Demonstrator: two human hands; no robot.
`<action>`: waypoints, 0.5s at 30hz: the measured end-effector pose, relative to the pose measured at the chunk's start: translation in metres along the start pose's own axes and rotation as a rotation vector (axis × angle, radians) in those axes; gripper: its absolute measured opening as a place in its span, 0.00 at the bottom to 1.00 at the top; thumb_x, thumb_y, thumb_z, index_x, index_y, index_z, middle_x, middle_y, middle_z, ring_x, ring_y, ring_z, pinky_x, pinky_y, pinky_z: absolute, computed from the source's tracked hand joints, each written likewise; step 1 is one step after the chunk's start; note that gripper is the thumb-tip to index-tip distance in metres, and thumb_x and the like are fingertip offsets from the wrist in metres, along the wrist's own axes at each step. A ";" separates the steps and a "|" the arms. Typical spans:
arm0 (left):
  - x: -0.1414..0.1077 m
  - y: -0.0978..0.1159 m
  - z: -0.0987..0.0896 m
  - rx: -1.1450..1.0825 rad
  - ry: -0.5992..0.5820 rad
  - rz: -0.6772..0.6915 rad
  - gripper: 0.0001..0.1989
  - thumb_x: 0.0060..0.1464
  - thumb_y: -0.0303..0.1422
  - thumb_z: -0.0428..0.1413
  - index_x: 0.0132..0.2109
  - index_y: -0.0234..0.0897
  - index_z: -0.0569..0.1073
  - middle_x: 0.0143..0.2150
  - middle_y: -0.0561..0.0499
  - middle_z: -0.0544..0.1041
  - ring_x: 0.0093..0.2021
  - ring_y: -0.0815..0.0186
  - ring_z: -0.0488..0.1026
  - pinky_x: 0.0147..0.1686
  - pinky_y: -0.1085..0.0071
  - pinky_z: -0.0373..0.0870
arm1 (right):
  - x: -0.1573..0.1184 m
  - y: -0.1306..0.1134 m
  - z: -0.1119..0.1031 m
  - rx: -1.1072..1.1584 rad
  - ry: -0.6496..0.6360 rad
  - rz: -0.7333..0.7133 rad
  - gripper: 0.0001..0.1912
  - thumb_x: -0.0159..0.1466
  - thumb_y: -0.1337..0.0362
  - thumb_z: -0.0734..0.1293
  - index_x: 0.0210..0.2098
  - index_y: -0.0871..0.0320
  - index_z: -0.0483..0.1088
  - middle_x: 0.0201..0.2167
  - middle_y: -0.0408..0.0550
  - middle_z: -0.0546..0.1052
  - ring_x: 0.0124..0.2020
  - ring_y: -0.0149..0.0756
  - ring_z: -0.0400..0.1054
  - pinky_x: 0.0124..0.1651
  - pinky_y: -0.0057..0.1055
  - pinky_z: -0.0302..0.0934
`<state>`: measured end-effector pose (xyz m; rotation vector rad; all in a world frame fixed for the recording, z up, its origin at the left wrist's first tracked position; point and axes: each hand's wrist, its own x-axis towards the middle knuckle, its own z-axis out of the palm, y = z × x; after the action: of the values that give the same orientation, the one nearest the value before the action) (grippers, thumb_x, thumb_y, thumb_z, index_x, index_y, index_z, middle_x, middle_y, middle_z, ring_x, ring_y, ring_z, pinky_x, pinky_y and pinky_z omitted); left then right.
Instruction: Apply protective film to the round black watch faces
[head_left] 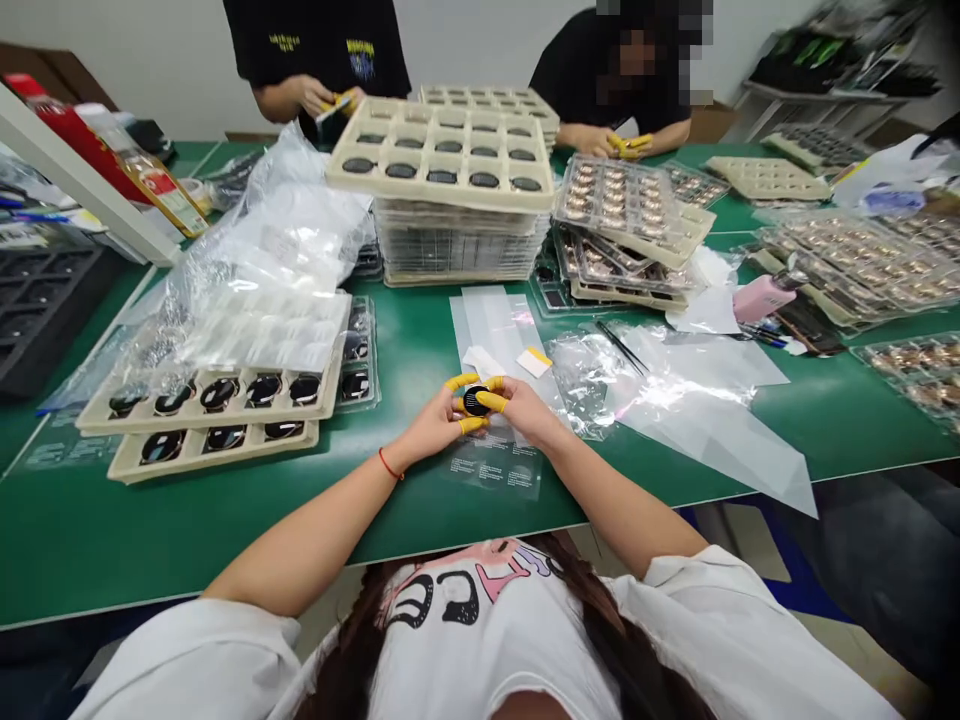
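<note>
Between both hands is a round black disc (475, 400), held above the table near its front edge. My left hand (444, 412), with yellow finger covers and a red string at the wrist, grips the disc from the left. From the right, my right hand (516, 402), also in yellow finger covers, pinches it, one covered finger lying across its face. Beneath the hands lies a clear sheet with printed labels (491, 470). Just beyond them are a small white and yellow piece (534, 361) and translucent film strips (491, 318).
Cream trays of black discs (210, 398) stand at the left under plastic film. A tall tray stack (465, 240) rises ahead. Clear trays (622, 205), a pink bottle (765, 296), tweezers (621, 347) and loose film (720, 420) lie to the right. Two people work across the table.
</note>
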<state>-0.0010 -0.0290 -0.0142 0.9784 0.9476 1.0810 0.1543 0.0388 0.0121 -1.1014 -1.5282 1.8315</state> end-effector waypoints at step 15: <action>0.001 0.001 -0.002 -0.020 0.070 -0.042 0.36 0.50 0.39 0.63 0.60 0.32 0.56 0.31 0.52 0.77 0.31 0.67 0.77 0.41 0.65 0.71 | 0.191 -0.283 -0.006 -0.493 0.436 -0.769 0.07 0.59 0.69 0.66 0.39 0.62 0.69 0.30 0.43 0.71 0.32 0.29 0.67 0.42 0.31 0.65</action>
<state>-0.0028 -0.0275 -0.0141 0.9053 1.0085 1.0938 0.0239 0.2619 0.2349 -0.8447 -1.8135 0.6759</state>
